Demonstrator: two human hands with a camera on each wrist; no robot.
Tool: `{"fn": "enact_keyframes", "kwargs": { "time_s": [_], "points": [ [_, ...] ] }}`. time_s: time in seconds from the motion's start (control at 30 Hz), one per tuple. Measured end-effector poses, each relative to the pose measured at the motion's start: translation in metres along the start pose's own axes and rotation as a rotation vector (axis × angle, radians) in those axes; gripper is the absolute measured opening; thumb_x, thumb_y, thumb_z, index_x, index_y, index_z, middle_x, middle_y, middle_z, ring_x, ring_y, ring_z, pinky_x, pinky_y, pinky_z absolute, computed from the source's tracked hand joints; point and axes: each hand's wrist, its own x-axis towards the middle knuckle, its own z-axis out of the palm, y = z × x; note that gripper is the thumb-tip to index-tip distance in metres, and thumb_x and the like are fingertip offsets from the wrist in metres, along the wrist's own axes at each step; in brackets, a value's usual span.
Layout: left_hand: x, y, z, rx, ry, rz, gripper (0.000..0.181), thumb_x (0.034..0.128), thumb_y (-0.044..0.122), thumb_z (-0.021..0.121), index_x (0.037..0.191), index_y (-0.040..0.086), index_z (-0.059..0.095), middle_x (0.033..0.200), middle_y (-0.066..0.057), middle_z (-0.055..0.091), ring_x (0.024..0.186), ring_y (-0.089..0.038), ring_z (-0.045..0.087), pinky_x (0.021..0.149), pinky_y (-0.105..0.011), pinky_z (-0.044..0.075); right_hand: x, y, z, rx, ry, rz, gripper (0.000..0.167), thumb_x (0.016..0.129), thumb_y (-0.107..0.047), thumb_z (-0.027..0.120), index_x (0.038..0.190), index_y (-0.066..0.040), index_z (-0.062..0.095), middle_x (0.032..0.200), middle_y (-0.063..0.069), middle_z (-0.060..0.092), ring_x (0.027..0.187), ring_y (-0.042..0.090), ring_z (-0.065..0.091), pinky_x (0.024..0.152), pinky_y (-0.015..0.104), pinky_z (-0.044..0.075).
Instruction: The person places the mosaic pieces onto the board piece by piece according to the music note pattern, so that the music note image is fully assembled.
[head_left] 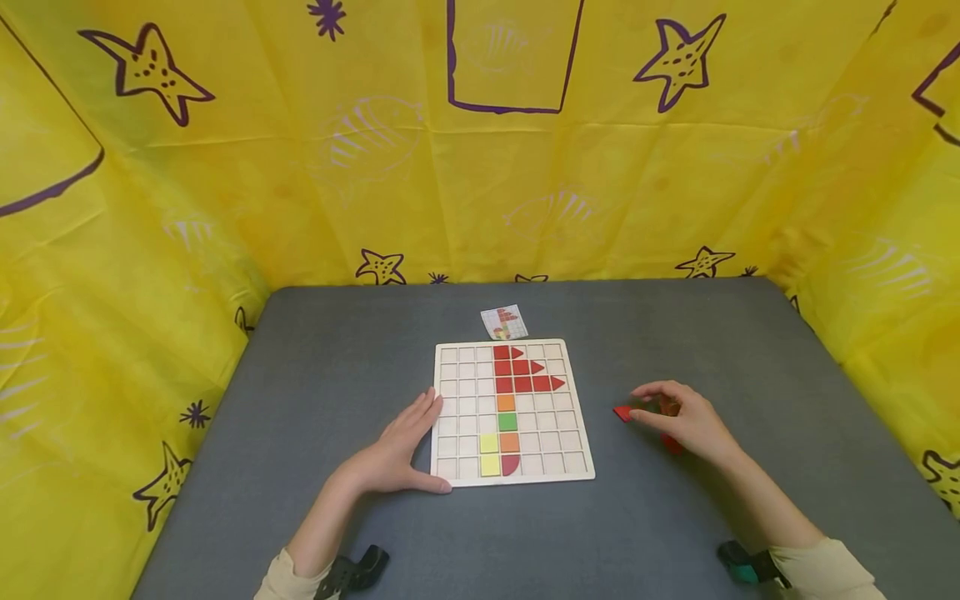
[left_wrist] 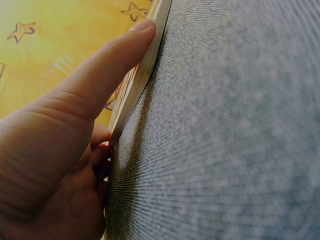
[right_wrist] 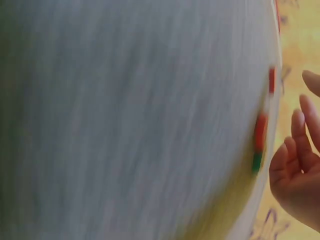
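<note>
A pale wooden grid board (head_left: 551,421) lies on the table with coloured flat pieces set in its squares. My left hand (head_left: 397,450) rests at the board's lower left corner, fingers along the left side and thumb (left_wrist: 122,52) on the near edge. Right of the board, my right hand (head_left: 693,421) hovers over several loose pieces, thumb and fingers apart with nothing visibly held. A red piece (head_left: 622,413) lies by its fingertips; another red piece (head_left: 672,444) is partly hidden below the hand. The blurred right wrist view shows a green piece (right_wrist: 257,162) beside red ones.
A small printed card (head_left: 504,322) showing a coloured grid pattern lies just beyond the board. The dark grey table (head_left: 360,350) is enclosed by yellow patterned cloth (head_left: 300,192) at the back and sides.
</note>
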Motion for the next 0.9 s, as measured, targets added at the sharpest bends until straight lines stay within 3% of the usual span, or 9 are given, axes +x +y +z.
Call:
{"fn": "enact_keyframes", "kwargs": {
  "time_s": [0.2,0.4,0.7,0.9],
  "points": [
    [0.0,0.0,0.0,0.002,0.002,-0.001,0.122,0.0702,0.058,0.081,0.156,0.004,0.012,0.163,-0.012,0.002,0.149,-0.03,0.002,0.111,-0.061,0.015,-0.003,0.024,-0.028,-0.053,-0.029,0.028,0.037,0.088,-0.036,0.073,0.117,-0.014,0.068,0.11,0.006,0.064,0.092,0.011,0.058,0.076,0.026,0.046],
    [0.0,0.0,0.0,0.001,-0.002,-0.006,0.123,0.0698,0.059,0.08,0.156,0.005,0.012,0.163,-0.011,0.001,0.149,-0.03,0.002,0.111,-0.061,0.015,-0.006,0.039,-0.042,-0.138,-0.049,0.028,0.035,0.089,-0.036,0.072,0.117,-0.015,0.07,0.111,0.006,0.063,0.098,0.017,0.05,0.08,0.029,0.041],
    [0.001,-0.001,0.001,0.004,-0.001,-0.009,0.123,0.0694,0.06,0.08,0.156,0.005,0.012,0.163,-0.011,0.001,0.149,-0.03,0.002,0.112,-0.06,0.015,-0.008,0.041,-0.049,-0.161,-0.1,-0.005,0.032,0.089,-0.031,0.072,0.116,-0.013,0.07,0.108,0.005,0.062,0.092,0.017,0.049,0.074,0.028,0.042],
    [0.001,-0.001,0.002,0.003,0.003,-0.007,0.123,0.069,0.06,0.08,0.156,0.005,0.012,0.163,-0.011,0.001,0.149,-0.03,0.002,0.112,-0.06,0.015,-0.006,0.041,-0.045,-0.202,-0.073,-0.016,0.031,0.088,-0.032,0.074,0.112,-0.013,0.071,0.102,0.002,0.062,0.09,0.017,0.049,0.075,0.031,0.041]
  ]
}}
